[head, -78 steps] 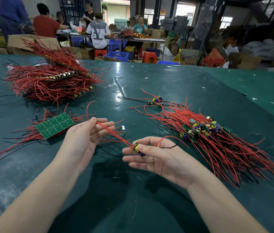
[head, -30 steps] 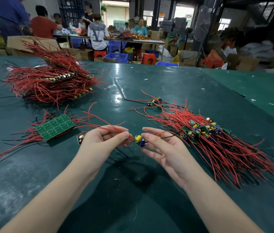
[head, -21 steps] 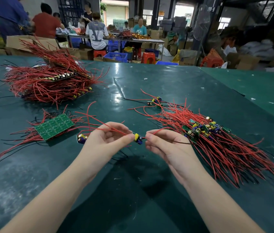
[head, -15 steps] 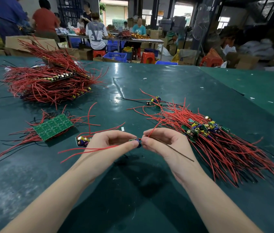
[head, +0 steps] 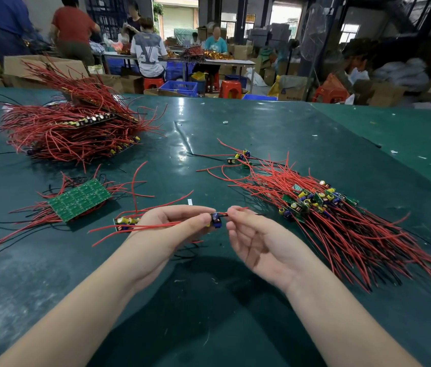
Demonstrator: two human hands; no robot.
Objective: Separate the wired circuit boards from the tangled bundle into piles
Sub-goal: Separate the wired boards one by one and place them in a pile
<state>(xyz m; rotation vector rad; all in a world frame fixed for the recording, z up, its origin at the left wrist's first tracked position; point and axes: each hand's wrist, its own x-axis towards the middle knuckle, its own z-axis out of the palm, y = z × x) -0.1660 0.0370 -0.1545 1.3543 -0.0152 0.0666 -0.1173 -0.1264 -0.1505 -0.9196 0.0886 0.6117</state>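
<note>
— Fingers (head: 198,217) first: what are they doing?
— On the left hand (head: 166,231) the thumb and fingertips are pinched on a small circuit board (head: 216,219) with blue and yellow parts, held just above the table (head: 209,313) near the middle. Red wires (head: 140,227) from it run left across that palm.

— And further left?
— At the far left lies a big tangled bundle (head: 68,128) of red wires with board strips in it. Nearer, a green board panel (head: 79,199) rests on its own spread of red and black wires. Just left of the left hand a small board with yellow capacitors (head: 125,221) lies on the table.

— The other hand?
— The right hand (head: 262,245) meets the left one: its thumb and forefinger pinch the right end of the same small board where a red wire comes out, and the other fingers are loosely open, palm up.

— To the right?
— A long pile of separated boards (head: 312,201) with red wires fanning toward the near right, and a few loose boards (head: 239,156) at its far end. Beyond the table, people work at another bench (head: 225,60)
</note>
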